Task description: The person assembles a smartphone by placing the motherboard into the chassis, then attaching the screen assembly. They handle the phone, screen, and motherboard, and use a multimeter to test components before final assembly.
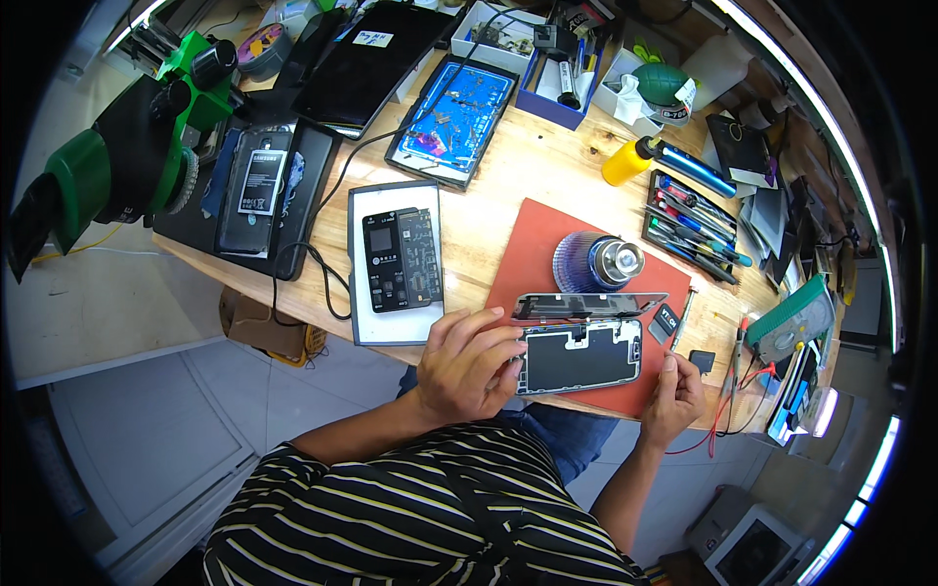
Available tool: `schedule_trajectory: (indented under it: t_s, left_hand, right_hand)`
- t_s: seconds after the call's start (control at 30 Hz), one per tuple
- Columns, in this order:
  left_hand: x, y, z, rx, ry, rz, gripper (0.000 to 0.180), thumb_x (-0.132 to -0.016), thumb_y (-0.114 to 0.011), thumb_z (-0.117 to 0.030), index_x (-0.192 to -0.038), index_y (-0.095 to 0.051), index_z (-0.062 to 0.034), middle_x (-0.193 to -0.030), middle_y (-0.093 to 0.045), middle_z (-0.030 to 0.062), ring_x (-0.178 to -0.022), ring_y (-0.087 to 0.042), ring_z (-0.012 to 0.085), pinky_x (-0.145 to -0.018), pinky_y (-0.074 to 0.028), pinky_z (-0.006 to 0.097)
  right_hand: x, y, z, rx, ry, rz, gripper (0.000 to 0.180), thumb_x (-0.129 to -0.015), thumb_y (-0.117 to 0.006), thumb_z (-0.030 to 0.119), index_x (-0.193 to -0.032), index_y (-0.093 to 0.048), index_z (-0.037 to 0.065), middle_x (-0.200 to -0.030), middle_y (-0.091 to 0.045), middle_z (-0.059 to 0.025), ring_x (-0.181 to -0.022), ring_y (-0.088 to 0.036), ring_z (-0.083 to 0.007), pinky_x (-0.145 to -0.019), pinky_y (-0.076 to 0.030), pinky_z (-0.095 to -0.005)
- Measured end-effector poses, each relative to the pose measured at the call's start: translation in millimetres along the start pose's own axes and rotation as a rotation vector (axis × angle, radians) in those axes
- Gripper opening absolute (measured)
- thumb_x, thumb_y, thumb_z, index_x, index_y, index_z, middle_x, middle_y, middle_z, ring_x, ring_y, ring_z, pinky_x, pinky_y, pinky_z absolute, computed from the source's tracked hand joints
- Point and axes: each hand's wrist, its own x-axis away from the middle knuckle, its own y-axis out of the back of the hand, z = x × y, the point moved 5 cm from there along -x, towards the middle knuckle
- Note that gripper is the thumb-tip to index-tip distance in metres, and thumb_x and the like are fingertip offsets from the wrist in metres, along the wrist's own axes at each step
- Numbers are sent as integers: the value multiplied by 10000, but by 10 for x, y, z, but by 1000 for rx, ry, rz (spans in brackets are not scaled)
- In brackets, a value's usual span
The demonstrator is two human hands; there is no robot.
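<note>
An opened phone (578, 360) lies on an orange-red mat (523, 244), its black inside facing up. Its screen panel (591, 306) is tilted up along the far edge, leaning by a glass jar with a metal cap (598, 262). My left hand (471, 366) curls its fingers round the phone's left end. At the mat's right edge, my right hand (672, 398) is closed in a pinch; what sits between thumb and finger, if anything, is too small to make out. Just beyond those fingertips are a thin metallic tool (685, 314) and a small dark card-like piece (665, 322).
Left of the mat, a black device (403, 259) rests in a white tray (367, 330). Beyond it lies a blue-lined tray of parts (454, 122). A green microscope (107, 166) overhangs the left. Screwdrivers (692, 220), a yellow bottle (630, 161) and red test leads (728, 396) stand right.
</note>
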Motion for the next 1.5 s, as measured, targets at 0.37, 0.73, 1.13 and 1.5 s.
schedule_trajectory:
  t_s: [0.37,0.73,1.13,1.5]
  left_hand:
    - [16,4,3,3,-1,-1,230,-838,-725,-131,-1063,-694,-94,-1095,-728,54,-1123,-676,289,-1019,-459,470]
    - [0,7,13,23,-38,4,231,-804,-730,-96,-1028,-677,-75,-1039,-754,73,-1097,-679,313,-984,-460,470]
    - [3,80,119,406,108,-41,465,-923,-632,28,-1358,-468,57,-1382,-579,288,-1277,-604,360,-1096,-469,446]
    - [-325,-68,213,587,382,36,531,-959,-648,53,-1449,-443,59,-1350,-631,253,-1284,-624,284,-1110,-487,392]
  right_hand:
    - [-21,-14,0,15,27,-9,132,-1016,-655,44,-1058,-722,-61,-701,-517,76,-588,-389,8,-524,-269,-180]
    - [-34,-58,32,-99,37,-31,115,-1004,-680,40,-1050,-729,-53,-715,-529,85,-606,-403,14,-529,-275,-182]
    - [-41,-44,58,-72,20,-33,119,-999,-699,57,-1041,-740,-47,-700,-496,106,-600,-372,27,-520,-253,-185]
    - [-52,-40,25,-80,47,-32,135,-997,-709,78,-1052,-743,-40,-714,-503,96,-609,-379,16,-532,-262,-181]
